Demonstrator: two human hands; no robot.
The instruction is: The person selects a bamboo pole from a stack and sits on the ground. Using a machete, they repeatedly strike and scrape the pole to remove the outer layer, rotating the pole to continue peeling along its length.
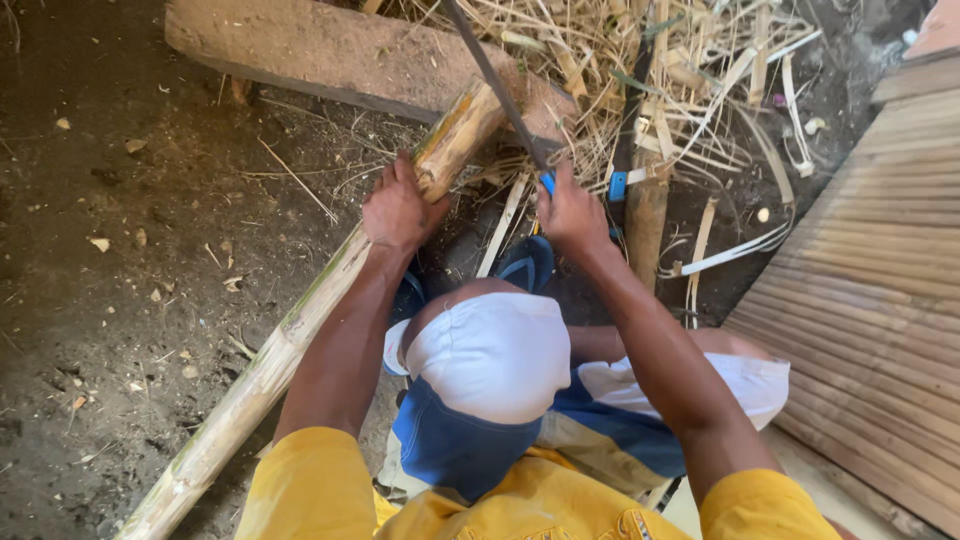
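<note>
Dirt floor (120,250) fills the left side, littered with small chips. Slatted bamboo panel (870,300) lies on the right. Thick wooden beam (330,50) lies across the top, with a heap of dry bamboo strips and shavings (690,90) behind and to the right of it. Long bamboo pole (290,340) runs diagonally from bottom left up to the beam, its upper end resting on the beam. Person sits low, knees up, white-and-blue shorts (490,370), yellow sleeves at bottom. Left hand (400,210) is wrapped around the pole near its upper end, pressing it down. Right hand (570,212) is closed around the blue handle of a hacksaw (495,85); its thin dark blade slants up-left and crosses the pole's top end, touching it. Blue sandal (527,262) sits just below the hands.
</note>
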